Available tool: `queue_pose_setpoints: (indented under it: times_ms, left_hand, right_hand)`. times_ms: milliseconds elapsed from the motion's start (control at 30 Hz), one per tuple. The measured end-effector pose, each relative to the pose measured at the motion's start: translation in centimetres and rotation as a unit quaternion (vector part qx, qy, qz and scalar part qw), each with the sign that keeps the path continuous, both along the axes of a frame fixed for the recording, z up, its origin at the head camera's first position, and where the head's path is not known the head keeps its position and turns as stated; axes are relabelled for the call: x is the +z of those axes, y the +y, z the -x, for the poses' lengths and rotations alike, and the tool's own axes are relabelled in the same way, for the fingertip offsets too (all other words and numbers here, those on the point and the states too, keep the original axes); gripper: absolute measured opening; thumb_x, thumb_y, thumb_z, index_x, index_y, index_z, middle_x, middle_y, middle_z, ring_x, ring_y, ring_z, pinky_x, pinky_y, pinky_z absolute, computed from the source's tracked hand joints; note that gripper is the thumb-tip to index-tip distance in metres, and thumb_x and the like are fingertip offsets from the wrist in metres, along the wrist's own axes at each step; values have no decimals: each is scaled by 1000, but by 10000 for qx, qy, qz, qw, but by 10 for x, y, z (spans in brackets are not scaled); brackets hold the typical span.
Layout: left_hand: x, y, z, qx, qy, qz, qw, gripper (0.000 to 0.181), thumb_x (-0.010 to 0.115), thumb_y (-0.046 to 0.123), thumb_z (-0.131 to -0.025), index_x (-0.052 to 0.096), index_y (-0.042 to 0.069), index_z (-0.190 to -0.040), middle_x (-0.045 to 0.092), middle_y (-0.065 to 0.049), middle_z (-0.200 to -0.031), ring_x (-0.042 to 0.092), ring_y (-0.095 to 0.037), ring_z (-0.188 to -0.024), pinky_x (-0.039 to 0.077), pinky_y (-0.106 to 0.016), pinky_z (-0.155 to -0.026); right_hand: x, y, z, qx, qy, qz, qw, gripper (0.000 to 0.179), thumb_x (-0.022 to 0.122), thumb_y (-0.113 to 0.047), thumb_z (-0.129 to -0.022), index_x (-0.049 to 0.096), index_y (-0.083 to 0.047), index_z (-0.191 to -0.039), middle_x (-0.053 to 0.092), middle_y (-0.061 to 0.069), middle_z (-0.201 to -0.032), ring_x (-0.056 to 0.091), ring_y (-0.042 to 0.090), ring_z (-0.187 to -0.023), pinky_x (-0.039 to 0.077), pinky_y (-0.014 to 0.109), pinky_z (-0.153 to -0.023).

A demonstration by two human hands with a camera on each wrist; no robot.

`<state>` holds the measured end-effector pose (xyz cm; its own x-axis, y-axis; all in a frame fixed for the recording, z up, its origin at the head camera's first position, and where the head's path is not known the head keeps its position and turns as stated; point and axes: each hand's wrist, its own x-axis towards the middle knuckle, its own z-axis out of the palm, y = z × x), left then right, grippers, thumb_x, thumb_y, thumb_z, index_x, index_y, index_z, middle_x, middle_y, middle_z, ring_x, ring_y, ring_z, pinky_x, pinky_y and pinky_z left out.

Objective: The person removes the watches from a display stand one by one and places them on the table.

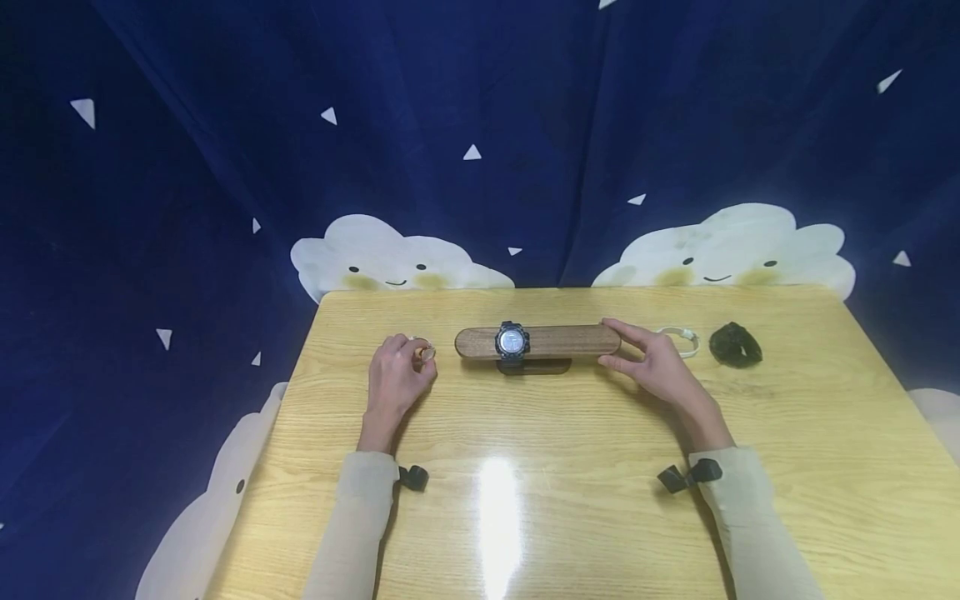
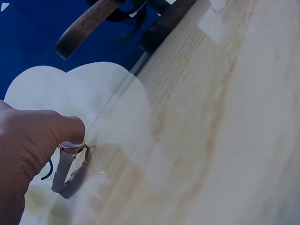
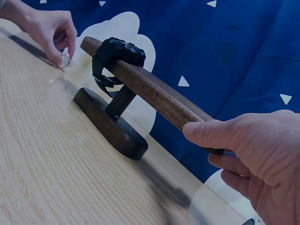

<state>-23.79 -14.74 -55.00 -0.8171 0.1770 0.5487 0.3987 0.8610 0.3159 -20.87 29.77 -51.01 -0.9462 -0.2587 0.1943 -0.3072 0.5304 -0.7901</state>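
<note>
My left hand pinches a small wristwatch at the left of the table. In the left wrist view the watch's pale strap and rose-gold case edge show under the thumb; whether it touches the table I cannot tell. A wooden watch stand stands at the middle, a horizontal bar on a post and base. Round the bar, left of its centre, hangs a chunky black watch. My right hand grips the bar's right end, thumb on the near side in the right wrist view.
Behind the right hand lies a white banded watch or bracelet, partly hidden. Further right is a crumpled black item with a hole. A blue curtain with white clouds hangs behind the wooden table.
</note>
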Motion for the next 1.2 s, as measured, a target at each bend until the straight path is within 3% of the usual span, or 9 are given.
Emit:
queue_pose_setpoints:
  times_ms: [233,500,700,867,1200]
  left_hand:
    - [8,4,-2,46,-71,-172,9998,24,80,10,-81,80,2,-103,61,-5,-77,56,-23,-71,52,-35,-63]
    - [22,11,-4,82,-470,-920,9946,32,78,14,-88,76,4,-119,62,-8,-78,54,-21,-71,50,-34,-62]
    - [32,17,-8,-196,-606,-1611,9849,40,77,14,-91,70,3,-129,65,-15,-83,58,-27,-70,48,-32,-58]
    - [40,25,-11,-411,-534,-1892,9796,42,78,13,-90,70,3,-130,64,-17,-82,57,-30,-71,47,-33,-61]
    - [47,41,-20,-813,-475,-1874,9778,47,79,19,-90,68,3,-133,60,-14,-77,55,-28,-68,44,-31,-60]
  right_hand:
    - [2,-1,-1,-12,-15,-24,10000,64,82,-13,-92,56,-3,-149,57,24,-148,47,47,-142,40,59,-115]
    - [3,-1,-1,11,33,-8,10000,64,82,-12,-91,56,-3,-149,57,24,-148,48,47,-141,40,58,-115]
    - [3,-1,-1,33,54,25,10000,64,83,-12,-91,56,-4,-149,57,24,-148,49,47,-140,40,57,-116]
    - [2,0,-2,34,83,62,9999,64,83,-12,-91,57,-4,-149,57,24,-147,49,47,-140,40,56,-115]
    - [0,0,-1,43,117,20,9999,64,83,-13,-91,57,-3,-149,57,24,-147,50,47,-139,41,57,-115]
